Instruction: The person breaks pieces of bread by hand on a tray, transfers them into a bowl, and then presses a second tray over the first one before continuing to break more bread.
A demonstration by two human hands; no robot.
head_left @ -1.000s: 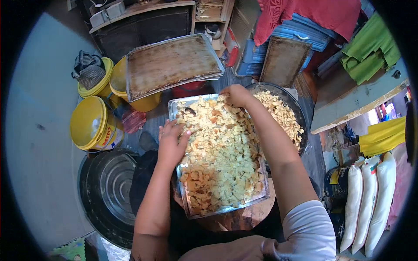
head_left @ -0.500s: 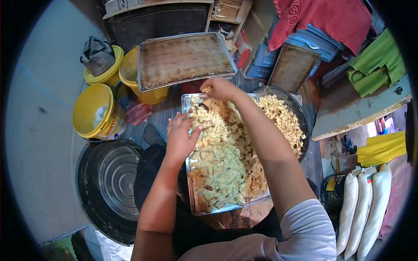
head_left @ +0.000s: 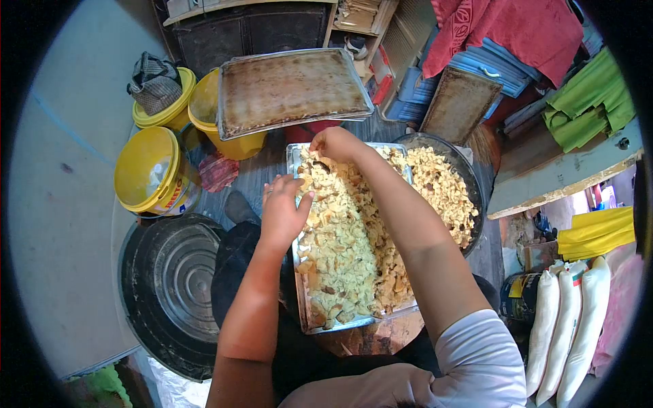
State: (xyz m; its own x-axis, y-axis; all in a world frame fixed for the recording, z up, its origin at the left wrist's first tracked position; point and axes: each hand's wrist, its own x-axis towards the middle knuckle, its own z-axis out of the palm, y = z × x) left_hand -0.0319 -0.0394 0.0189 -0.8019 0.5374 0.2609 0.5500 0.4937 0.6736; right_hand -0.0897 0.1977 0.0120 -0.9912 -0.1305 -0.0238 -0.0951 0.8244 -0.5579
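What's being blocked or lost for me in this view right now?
Head view:
- Right hand's fingertips: hidden by the hand itself; whether they grip a piece, I can't tell.
- Part of the tray and its pieces: behind the right forearm.
- Near side of the round bowl: behind the tray and forearm.
- Yellow bucket's label: too small to read fully.

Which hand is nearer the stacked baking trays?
Right. The right hand is just short of the stacked baking trays; the left hand is farther back, at the left rim of the filled tray.
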